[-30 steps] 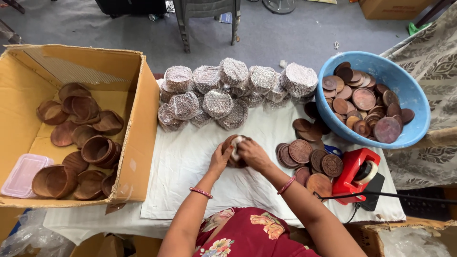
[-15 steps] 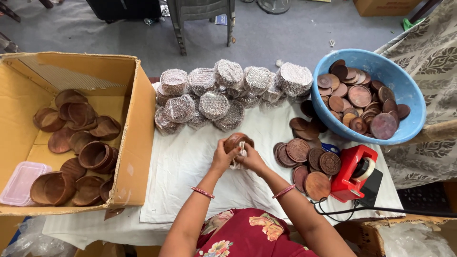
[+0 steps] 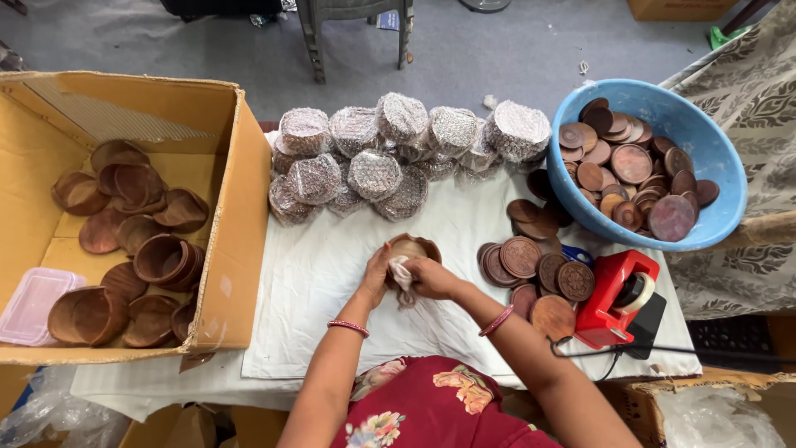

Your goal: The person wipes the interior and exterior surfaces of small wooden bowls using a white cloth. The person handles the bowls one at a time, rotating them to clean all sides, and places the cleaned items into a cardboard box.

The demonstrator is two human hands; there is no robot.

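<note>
Left hand: fingers closed on the side of a small brown bowl, held just above the white cloth covering the desk. Right hand: fingers gripping a pale rag pressed against the bowl. Behind the bowl: wrapped bundles in a cluster. Right of the hands: flat brown discs in loose piles, a red tape dispenser, and a blue basin holding more discs. Left: cardboard box containing brown bowls and a clear plastic lid.
</note>
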